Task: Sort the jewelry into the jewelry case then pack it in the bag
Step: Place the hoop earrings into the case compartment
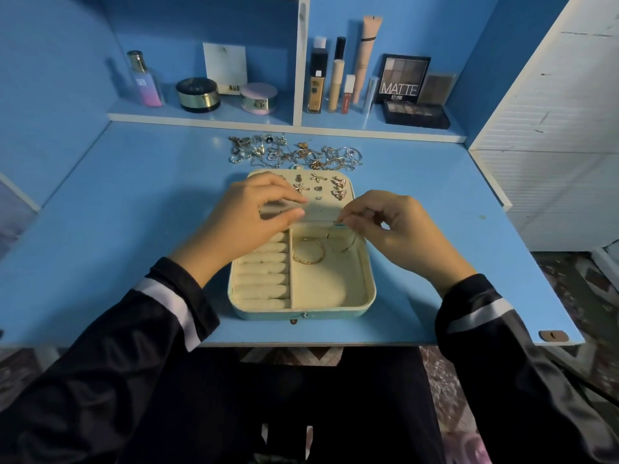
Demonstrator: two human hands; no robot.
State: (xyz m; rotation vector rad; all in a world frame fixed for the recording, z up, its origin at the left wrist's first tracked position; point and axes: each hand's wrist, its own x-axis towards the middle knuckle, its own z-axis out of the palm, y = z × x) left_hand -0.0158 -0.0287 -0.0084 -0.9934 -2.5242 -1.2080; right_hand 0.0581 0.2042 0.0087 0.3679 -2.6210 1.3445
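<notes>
An open cream jewelry case (366, 289) lies on the blue desk (117, 229) in front of me. Its raised lid panel (321, 212) carries several butterfly and stud earrings (339, 187). Two gold hoops (308, 254) lie in the right compartment, and ring rolls (261, 279) fill the left one. My left hand (248, 216) hovers over the lid panel, thumb and fingers pinching its lower edge. My right hand (392, 226) pinches a small thin piece of jewelry (338, 223) at the panel's right edge. A pile of loose jewelry (294, 154) lies behind the case.
A shelf (201, 117) behind the desk holds a perfume bottle (145, 80), two round jars, several makeup tubes (335, 78) and eyeshadow palettes (415, 112). A white cabinet (552, 128) stands at the right. A small brown tag (553, 335) lies at the desk's near right corner.
</notes>
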